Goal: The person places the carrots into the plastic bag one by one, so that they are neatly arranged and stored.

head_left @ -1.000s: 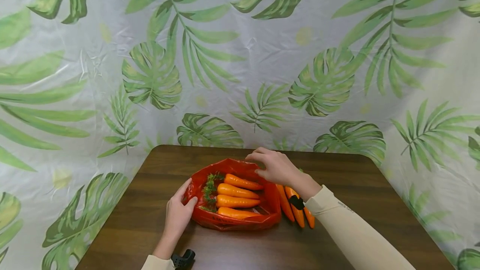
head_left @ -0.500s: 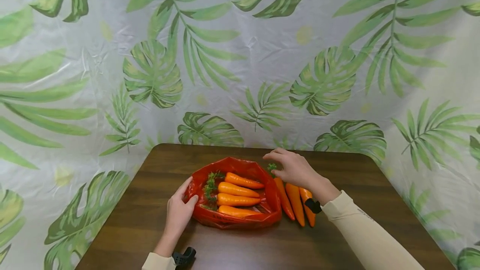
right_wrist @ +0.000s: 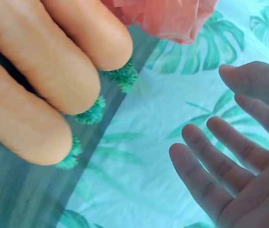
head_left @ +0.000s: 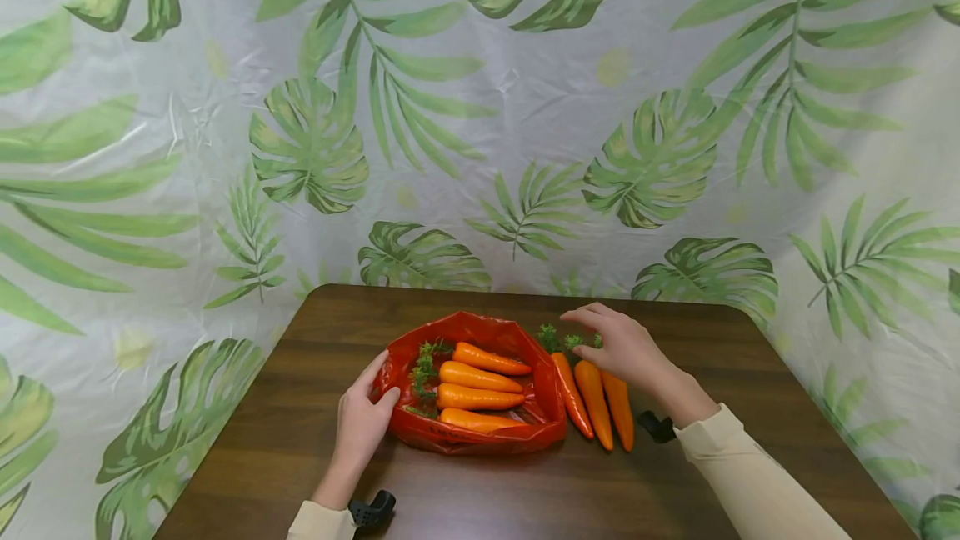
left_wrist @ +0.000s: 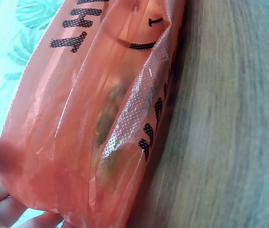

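Note:
A red plastic bag (head_left: 487, 442) lies with its mouth spread wide on the table, and several orange carrots (head_left: 480, 377) with green tops rest side by side in it. My left hand (head_left: 362, 419) grips the bag's left side; in the left wrist view its fingers (left_wrist: 4, 209) lie against the plastic. Three more carrots (head_left: 595, 402) lie on the table just right of the bag, tops pointing away. Above their leafy tops hovers my right hand (head_left: 626, 348), holding nothing. The right wrist view shows its fingers (right_wrist: 225, 166) spread and apart from the carrots (right_wrist: 44, 61).
The brown wooden table (head_left: 720, 373) has rounded far corners. Behind it hangs a pale cloth (head_left: 540, 132) printed with green leaves. A black wrist strap (head_left: 372, 509) is on the left wrist and another (head_left: 657, 426) on the right.
My right hand has moved right, from the bag's far right rim to above the tops of the three carrots. The left hand keeps its place on the bag.

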The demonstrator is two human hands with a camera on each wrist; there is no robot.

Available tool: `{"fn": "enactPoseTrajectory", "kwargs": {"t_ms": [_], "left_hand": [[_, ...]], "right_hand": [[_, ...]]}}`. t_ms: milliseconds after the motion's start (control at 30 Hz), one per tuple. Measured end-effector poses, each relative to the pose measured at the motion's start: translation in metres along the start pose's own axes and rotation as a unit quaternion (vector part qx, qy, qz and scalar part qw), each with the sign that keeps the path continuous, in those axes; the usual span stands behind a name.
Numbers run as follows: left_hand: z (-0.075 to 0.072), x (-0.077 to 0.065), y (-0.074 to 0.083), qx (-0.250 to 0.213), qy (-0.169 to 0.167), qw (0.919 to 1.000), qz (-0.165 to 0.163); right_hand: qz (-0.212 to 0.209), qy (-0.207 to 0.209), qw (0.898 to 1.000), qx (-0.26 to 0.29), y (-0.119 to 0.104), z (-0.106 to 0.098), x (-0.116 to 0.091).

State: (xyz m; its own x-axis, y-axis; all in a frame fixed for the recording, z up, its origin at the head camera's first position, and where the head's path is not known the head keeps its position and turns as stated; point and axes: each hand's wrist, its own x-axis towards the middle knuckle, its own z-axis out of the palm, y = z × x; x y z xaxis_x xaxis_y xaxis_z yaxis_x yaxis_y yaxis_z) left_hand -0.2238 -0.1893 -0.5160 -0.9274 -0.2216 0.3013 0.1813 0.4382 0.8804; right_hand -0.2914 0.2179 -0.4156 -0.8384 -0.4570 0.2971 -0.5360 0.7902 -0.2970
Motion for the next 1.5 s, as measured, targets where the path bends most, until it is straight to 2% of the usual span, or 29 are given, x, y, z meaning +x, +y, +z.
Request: {"fn": "enactPoseTrajectory", "kwargs": {"t_ms": [433,767,1033,1500], "left_hand": [[0.001,0.002,-0.002,-0.001,0.001,1.0,0.003],[0.001,0.004,-0.002,-0.003,0.003,1.0,0.005],[0.001,0.001,-0.003,-0.004,0.001,1.0,-0.006],[0.001,0.001,-0.004,-0.007,0.008,0.9999,0.003]], "right_hand": [[0.052,0.031,0.998,0.03,0.03,0.01,-0.029],[0.074,0.055,0.994,0.055,0.049,0.023,-0.048],[0.094,0.06,0.992,0.065,0.06,0.036,-0.061],[0.126,0.056,0.988,0.071,0.071,0.054,-0.071]]}}
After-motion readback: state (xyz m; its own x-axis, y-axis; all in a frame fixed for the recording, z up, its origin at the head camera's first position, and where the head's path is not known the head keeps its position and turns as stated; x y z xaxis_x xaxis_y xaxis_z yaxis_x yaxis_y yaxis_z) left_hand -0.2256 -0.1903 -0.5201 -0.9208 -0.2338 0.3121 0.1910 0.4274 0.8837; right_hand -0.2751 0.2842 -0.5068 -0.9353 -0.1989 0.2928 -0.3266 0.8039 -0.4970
